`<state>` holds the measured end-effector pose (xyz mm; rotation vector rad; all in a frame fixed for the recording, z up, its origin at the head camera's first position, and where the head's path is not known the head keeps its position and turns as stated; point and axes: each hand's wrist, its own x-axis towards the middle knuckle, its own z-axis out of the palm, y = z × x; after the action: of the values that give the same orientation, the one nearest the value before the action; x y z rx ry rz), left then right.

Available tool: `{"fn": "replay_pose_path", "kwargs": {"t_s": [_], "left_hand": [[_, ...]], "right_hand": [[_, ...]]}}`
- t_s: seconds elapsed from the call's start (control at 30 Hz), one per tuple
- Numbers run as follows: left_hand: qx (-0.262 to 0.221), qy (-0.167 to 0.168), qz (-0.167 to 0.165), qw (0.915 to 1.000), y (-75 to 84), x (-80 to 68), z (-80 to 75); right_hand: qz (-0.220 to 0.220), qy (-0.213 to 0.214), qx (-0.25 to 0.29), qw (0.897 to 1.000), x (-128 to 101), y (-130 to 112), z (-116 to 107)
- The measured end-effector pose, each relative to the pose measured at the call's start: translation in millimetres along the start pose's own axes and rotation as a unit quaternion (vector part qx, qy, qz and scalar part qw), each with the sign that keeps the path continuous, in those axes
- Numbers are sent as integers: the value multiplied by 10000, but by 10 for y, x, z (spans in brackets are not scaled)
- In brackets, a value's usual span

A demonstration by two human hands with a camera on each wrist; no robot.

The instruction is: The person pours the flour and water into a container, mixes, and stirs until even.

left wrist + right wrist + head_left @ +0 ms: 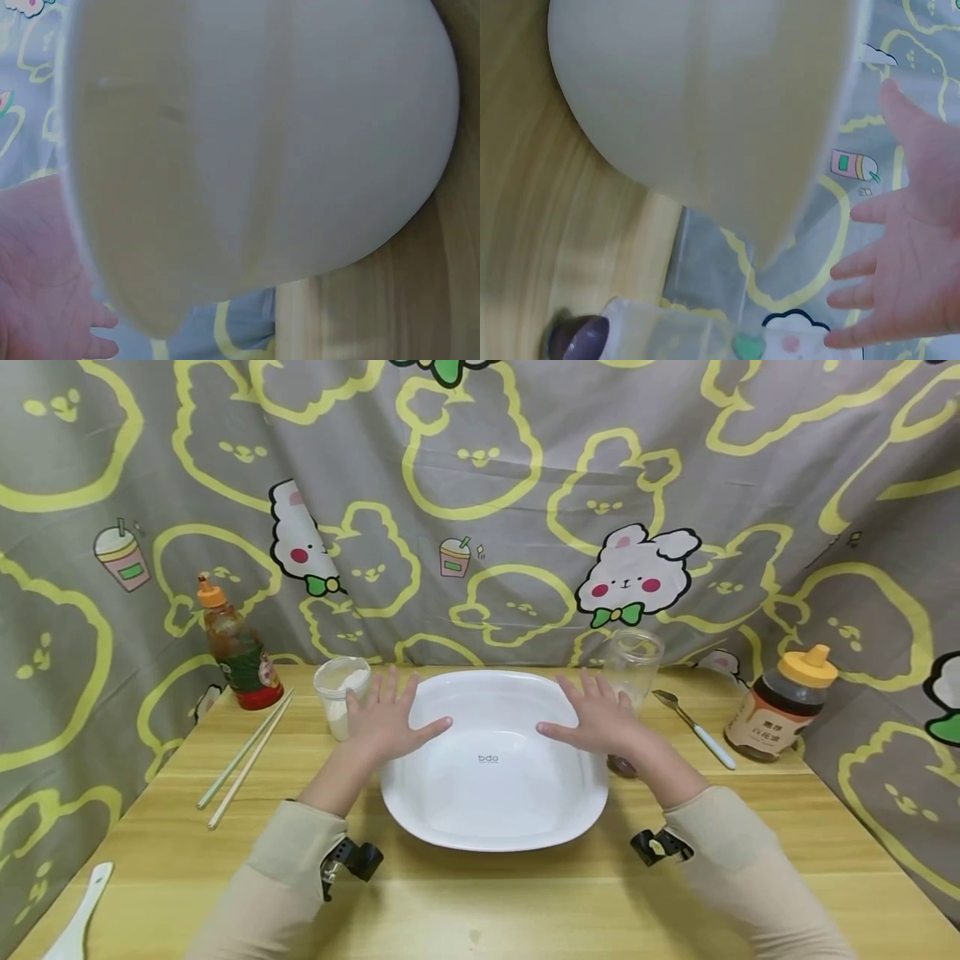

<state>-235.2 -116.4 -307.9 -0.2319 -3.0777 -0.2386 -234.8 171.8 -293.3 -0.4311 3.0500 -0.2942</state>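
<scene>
A white basin (487, 814) marked "bdo" stands on the wooden table, its outer wall (352, 135) filling much of the left wrist view. My left hand (384, 718) is spread over the basin's left rim, fingers straight, palm down, holding nothing. Over the right rim my right hand (597, 714) is spread the same way, thumb pointing inward. In the right wrist view the right hand (911, 247) shows its bare palm, apart from the basin's side (697, 97). Behind the left fingers stands a clear tub (335, 693) of white powder. A clear jar (636, 662) is behind the right hand.
At the left are a red sauce bottle (242, 652), chopsticks (247, 758) and a white spoon (81, 914). To the right lie a blue-handled utensil (701, 735) and a honey-coloured squeeze bottle (780, 706). A dark round object (581, 337) sits beside the jar. A patterned curtain (480, 593) hangs behind.
</scene>
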Motion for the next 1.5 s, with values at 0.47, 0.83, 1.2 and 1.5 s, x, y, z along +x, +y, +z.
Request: {"fn": "replay_pose_path", "kwargs": {"t_s": [0.47, 0.83, 1.2, 1.5], "left_hand": [[-1924, 1441, -53, 9707, -570, 4, -28], [-4093, 2581, -771, 8717, -903, 159, 282], [-5062, 3082, -1163, 7971, -1038, 407, 664], [-5154, 2936, -1239, 7955, -1108, 451, 858]], "right_hand": [[-913, 209, 2944, 9511, -115, 398, 98], [-1154, 105, 5131, 8504, -124, 612, 480], [-1076, -538, 6747, 7282, -149, 704, 684], [-1000, -724, 7232, 6795, -117, 746, 862]]}}
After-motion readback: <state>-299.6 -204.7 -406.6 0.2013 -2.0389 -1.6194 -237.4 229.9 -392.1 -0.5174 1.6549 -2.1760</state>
